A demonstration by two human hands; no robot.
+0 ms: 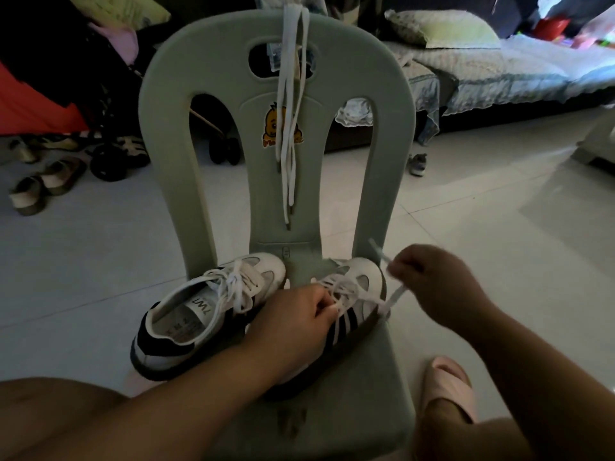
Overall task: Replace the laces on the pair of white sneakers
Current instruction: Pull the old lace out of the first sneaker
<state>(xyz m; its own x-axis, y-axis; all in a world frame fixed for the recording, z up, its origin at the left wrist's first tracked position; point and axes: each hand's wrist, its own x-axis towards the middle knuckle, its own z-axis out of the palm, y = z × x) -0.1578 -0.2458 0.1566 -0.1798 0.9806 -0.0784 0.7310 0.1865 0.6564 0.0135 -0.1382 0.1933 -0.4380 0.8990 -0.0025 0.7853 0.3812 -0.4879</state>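
A: Where are the 2 sneakers?

B: Side by side on the seat of a pale green plastic chair (159, 128), toes toward the backrest; the sneaker on the left (206, 314) is fully laced; the sneaker on the right (362, 284) is under the hands.

A: How do they look?

B: White uppers, dark heel patches, dark soles; dark stripes on the side of the right one; flat white laces.

A: And the hands?

B: Apart; the left hand (296, 321) rests on the sneaker on the right, fingers pinching its lacing; the right hand (432, 281) pinches a lace (396, 296) running up from that shoe, drawn out to the right.

A: Any writing?

B: The tongue label (201, 306) on the left one shows 3 dark letters, perhaps "TWT"; the smaller print inside the shoe is too blurred; a duck sticker (271, 123) on the backrest has orange lettering, partly hidden by spare laces (289, 161) draped over the chair's top.
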